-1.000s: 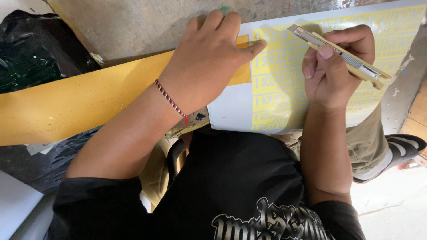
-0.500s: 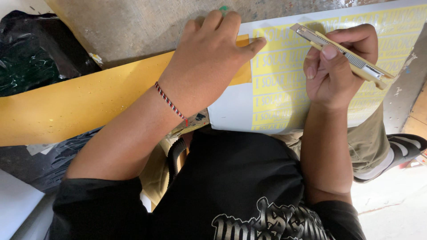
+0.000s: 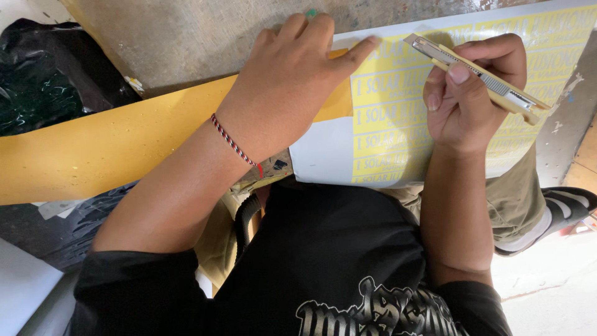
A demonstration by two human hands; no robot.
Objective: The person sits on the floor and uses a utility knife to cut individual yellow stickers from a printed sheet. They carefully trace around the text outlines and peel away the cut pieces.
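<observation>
Head view: hands unmoved, left hand [image 3: 292, 87] flat on sheet [image 3: 385, 124] (yellow), right hand [image 3: 466, 93] gripping knife [image 3: 479, 71].

The sheet [image 3: 398, 124] lay on the desk [image 3: 186, 37] at upper right; the left hand [image 3: 292, 87] rested on its left edge, the knife [image 3: 479, 74] above it, a bag [image 3: 50, 74] at upper left.

Utility knife [image 3: 476, 68]: slim, tan body with metal slider, tilted, blade end to the upper left, held above the sheet at right. Vinyl sheet [image 3: 398, 124]: white backing, rows of yellow cut lettering, lying flat, centre-right.
</observation>
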